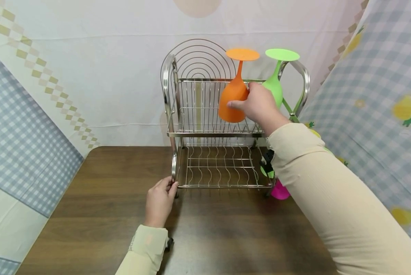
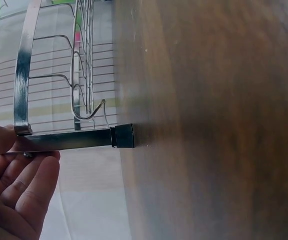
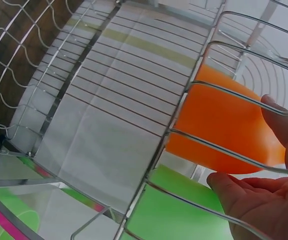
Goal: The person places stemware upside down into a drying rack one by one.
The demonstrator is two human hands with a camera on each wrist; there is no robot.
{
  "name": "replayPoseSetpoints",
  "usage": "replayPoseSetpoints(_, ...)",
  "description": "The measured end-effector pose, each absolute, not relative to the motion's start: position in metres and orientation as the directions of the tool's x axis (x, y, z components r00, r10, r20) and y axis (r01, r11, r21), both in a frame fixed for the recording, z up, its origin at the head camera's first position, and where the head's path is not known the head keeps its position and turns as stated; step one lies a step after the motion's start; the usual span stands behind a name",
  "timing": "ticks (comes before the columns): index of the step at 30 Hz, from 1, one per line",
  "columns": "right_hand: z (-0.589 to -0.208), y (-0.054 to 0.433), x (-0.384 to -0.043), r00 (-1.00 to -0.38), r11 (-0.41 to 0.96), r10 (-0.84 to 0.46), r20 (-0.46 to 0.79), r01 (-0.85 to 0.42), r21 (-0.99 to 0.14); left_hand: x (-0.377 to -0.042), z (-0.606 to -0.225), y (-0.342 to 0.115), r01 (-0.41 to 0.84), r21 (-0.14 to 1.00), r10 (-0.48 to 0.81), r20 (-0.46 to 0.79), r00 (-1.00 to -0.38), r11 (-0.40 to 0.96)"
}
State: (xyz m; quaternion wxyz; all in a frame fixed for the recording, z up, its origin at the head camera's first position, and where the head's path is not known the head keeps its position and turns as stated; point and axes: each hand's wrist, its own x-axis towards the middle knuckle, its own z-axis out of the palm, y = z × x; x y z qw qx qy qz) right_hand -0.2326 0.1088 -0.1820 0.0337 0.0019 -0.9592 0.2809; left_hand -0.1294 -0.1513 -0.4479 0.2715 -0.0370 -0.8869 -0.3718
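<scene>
A two-tier metal dish rack (image 1: pixel 215 135) stands on the wooden table. My left hand (image 1: pixel 158 202) pinches its front left leg low down, thumb on one side and fingers behind, as the left wrist view shows near the leg's black foot (image 2: pixel 123 136). With my right hand (image 1: pixel 260 102) I hold an orange plastic goblet (image 1: pixel 233 100) by its bowl, upside down over the upper tier, its base up. Just right of it a light green goblet (image 1: pixel 275 89) stands inverted on the same tier, partly behind my hand. Rack wires cross both bowls (image 3: pixel 224 122) in the right wrist view.
A magenta cup (image 1: pixel 280 191) and a green cup (image 3: pixel 21 217) are at the rack's right side, partly hidden by my sleeve. Wavy wires (image 1: pixel 219 167) form the lower tier. Patterned cloth (image 1: pixel 123 76) hangs behind and at both sides of the table (image 1: pixel 123 168).
</scene>
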Motion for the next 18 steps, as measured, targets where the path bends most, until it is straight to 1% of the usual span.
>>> replayPoseSetpoints(8,-0.169,0.115,-0.215,-0.998,0.807,-0.025,0.05,-0.05,-0.588,-0.13,-0.45,-0.151,0.272,0.638,-0.136,0.515,-0.847,0.72)
replayPoseSetpoints(14,-0.168,0.123,-0.194,-0.993,0.765,-0.078,0.087,-0.115,-0.634,-0.128,-0.448,-0.15,0.272,0.621,-0.126,0.519,-0.845,0.735)
replayPoseSetpoints(18,-0.172,0.128,-0.179,-0.985,0.741,-0.106,0.134,-0.168,-0.651,-0.129,-0.448,-0.151,0.277,0.604,-0.118,0.53,-0.84,0.747)
